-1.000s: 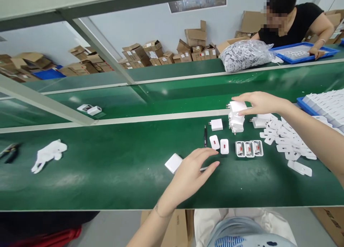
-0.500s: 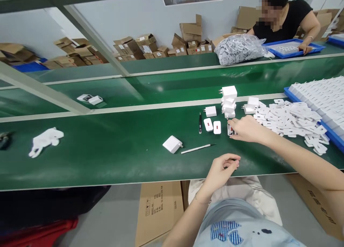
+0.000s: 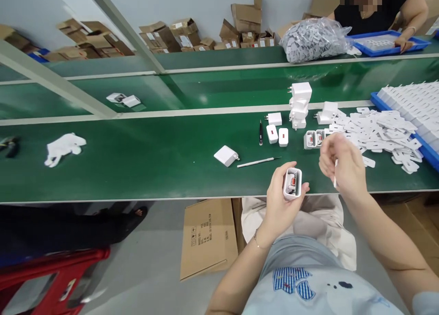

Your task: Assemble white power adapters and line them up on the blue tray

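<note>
My left hand (image 3: 278, 197) is closed around a white charger housing (image 3: 287, 195), whose open end faces up and shows a red USB port inside. My right hand (image 3: 345, 164), slightly blurred, pinches a thin white cover plate (image 3: 335, 174), seen only by its edge. Just beyond the right hand stand more open charger housings (image 3: 310, 140), side by side. A loose heap of flat white cover plates (image 3: 380, 130) spreads to the right. Two chargers with plates on their ends (image 3: 283, 137) stand left of the open ones.
Black tweezers (image 3: 260, 133), a thin white pen-like tool (image 3: 257, 162) and a single charger (image 3: 226, 156) lie on the green bench (image 3: 154, 168). Behind are stacked chargers (image 3: 300, 102). A blue tray (image 3: 425, 146) is at right. Across the bench, a co-worker's hand (image 3: 404, 44) touches another tray.
My left hand, bare before, now holds a charger housing. My right hand has left the row of open housings, moved right and nearer, and now has a cover plate. The view has tilted down.
</note>
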### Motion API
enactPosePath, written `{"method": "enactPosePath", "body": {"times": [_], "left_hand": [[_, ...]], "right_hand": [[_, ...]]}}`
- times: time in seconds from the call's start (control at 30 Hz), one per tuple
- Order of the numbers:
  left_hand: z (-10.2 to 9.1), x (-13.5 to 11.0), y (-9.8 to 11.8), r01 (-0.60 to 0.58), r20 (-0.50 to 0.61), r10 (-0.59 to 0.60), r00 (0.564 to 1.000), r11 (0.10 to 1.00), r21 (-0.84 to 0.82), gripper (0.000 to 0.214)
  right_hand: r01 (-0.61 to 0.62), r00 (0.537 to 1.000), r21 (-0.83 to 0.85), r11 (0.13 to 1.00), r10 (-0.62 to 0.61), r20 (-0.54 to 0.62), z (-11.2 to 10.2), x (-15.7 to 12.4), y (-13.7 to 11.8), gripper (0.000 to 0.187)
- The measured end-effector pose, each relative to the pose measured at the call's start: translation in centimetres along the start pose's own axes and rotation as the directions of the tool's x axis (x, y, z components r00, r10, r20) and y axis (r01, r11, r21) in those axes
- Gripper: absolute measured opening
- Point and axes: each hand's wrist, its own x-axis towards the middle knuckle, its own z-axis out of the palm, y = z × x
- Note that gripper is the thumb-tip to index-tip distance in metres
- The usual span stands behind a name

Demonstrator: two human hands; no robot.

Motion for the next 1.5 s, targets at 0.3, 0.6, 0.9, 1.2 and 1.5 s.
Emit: {"method": "enactPosePath", "body": {"times": [0.3, 0.6, 0.9, 1.2, 1.5], "left_hand": [[2.2, -1.5, 0.5, 0.016, 0.161, 0.036, 0.986, 0.951, -0.309, 0.051], [2.3, -1.0, 0.0, -0.111, 0.100, 0.145, 0.984, 0.951, -0.288, 0.033], [1.7, 1.3, -1.2, 0.083, 0.038, -0.074, 0.997, 0.856, -0.510, 0.041], [1.1, 2.5, -1.8, -0.107, 0.050, 0.115, 0.992, 0.985, -0.138, 0.054], [-0.1, 2.7, -1.6, -0.213, 0.276, 0.175, 0.945, 0.971, 0.111, 0.061]], "right_hand": [[0.131, 0.957, 0.246, 0.960, -0.058, -0.284, 2.1, -1.8, -0.2, 0.056], [-0.061, 0.985, 0.357, 0.932, 0.114, -0.128, 2.6, -3.0, 1.4, 0.049], [-0.106, 0.992, 0.177, 0.978, 0.091, 0.091, -1.3, -3.7, 4.1, 0.014], [-0.115, 0.991, 0.167, 0.979, 0.124, -0.044, -2.9, -1.4, 1.3, 0.007], [-0.084, 0.771, -0.368, 0.926, 0.294, 0.565, -3.1, 2.7, -2.1, 0.016]]}}
